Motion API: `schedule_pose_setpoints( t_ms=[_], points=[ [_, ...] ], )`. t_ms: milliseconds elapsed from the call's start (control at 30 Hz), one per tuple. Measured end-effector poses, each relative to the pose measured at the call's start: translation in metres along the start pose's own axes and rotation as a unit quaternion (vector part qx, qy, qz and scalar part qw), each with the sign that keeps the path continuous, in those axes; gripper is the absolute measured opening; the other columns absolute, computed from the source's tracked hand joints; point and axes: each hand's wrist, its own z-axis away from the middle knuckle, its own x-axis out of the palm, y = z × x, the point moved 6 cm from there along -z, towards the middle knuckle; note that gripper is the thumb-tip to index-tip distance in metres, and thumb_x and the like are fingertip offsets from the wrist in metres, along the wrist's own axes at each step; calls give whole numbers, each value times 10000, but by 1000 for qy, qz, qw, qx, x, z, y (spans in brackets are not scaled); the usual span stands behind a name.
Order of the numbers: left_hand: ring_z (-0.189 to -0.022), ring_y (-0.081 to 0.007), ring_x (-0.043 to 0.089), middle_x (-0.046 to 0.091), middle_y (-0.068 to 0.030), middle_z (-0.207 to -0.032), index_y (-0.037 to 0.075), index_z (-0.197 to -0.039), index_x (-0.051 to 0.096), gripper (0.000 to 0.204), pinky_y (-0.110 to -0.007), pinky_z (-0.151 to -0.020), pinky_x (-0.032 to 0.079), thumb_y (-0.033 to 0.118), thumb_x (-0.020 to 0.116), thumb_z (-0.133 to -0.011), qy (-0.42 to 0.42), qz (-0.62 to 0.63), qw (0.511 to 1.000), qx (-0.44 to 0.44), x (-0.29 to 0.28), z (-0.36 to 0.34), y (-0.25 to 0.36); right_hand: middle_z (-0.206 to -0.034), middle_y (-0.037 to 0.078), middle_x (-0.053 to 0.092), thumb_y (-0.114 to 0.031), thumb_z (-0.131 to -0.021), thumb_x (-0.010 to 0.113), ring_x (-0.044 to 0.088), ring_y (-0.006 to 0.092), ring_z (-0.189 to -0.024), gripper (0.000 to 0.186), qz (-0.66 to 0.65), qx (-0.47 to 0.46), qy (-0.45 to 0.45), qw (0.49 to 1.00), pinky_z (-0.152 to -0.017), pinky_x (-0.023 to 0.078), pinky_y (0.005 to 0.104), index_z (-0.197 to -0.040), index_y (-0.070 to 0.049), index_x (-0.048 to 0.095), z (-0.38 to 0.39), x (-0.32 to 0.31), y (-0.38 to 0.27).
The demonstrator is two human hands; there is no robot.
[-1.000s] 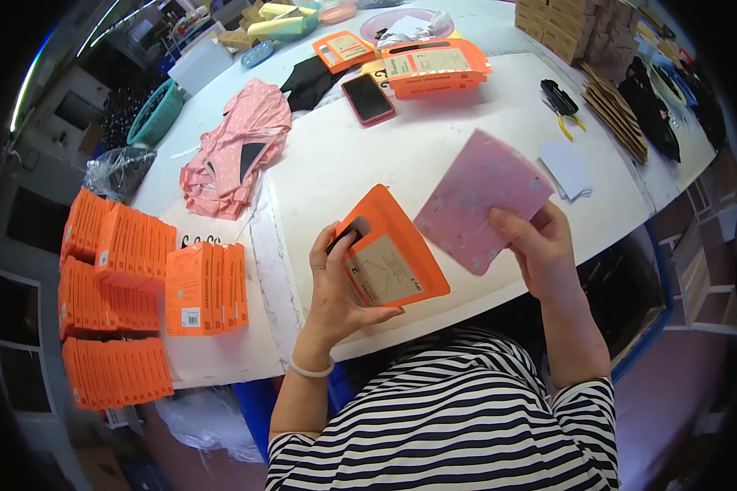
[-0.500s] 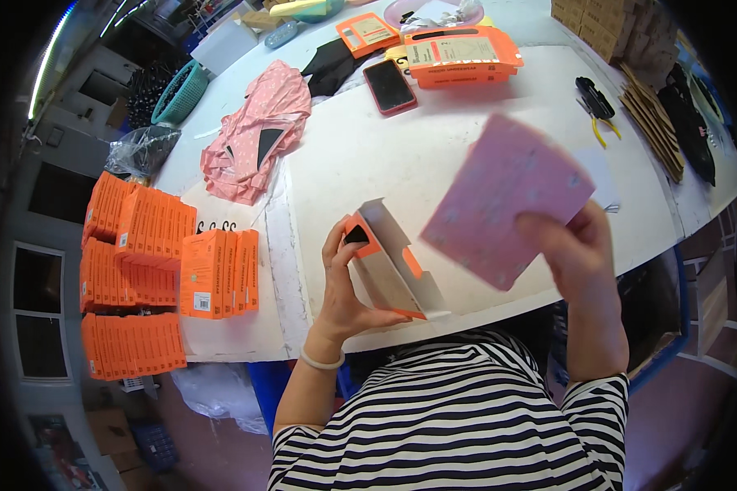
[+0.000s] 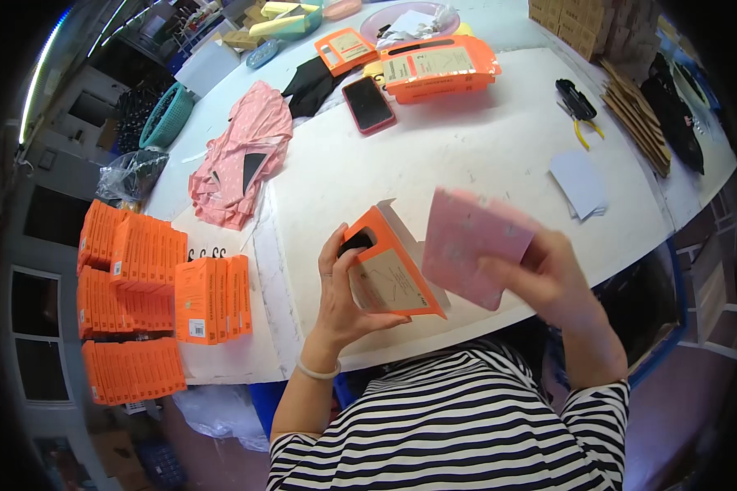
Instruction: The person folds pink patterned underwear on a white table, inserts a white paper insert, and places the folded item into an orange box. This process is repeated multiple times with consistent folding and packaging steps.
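My left hand [image 3: 340, 290] grips an open orange and brown cardboard box [image 3: 389, 270] above the near edge of the white table [image 3: 483, 147]. Its open end faces right. My right hand [image 3: 561, 274] holds a folded pink fabric piece [image 3: 467, 245], blurred by motion, right beside the box's open end. Whether the fabric has entered the box cannot be told.
Rows of orange boxes [image 3: 139, 286] lie at the left. A heap of pink fabric [image 3: 237, 159] sits on the table's left part. A stack of flat orange boxes [image 3: 438, 69], a phone [image 3: 368, 105], pliers [image 3: 577, 106], white papers [image 3: 580, 182] and brown card stacks [image 3: 635, 114] lie farther back.
My right hand has brought the pink fabric down and left toward the box's open end. My left hand has tilted the box upright and opened it.
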Motion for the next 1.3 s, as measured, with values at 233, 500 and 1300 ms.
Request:
schedule_pose_setpoints(
  t_ms=[233,500,1300],
  points=[
    [-1452,-427,290,266,-233,-1570,64,-1377,431,1108,-532,-1159,360,504,985,-524,-36,-33,999,-14,0,-10,8,-1068,123,714,-87,-949,695,676,123,-916,427,66,-7,44,997,-777,565,294,-1325,73,571,-6,-3,11],
    [-1386,-458,340,335,-238,-1517,3,-1328,498,1057,-556,-1148,340,544,950,-540,-86,-54,994,-27,4,-16,13,-1056,126,704,-166,-948,677,694,158,-876,431,-13,157,-44,987,-765,585,304,-1290,81,589,-19,-7,30],
    [-1162,-340,561,564,-150,-1214,93,-1147,673,692,-387,-940,535,196,946,-519,-552,-155,818,-49,14,-25,-15,-1116,91,689,-245,-1022,638,688,137,-958,407,-49,384,-160,908,-864,572,308,-1312,33,568,-2,9,121]
  ],
)
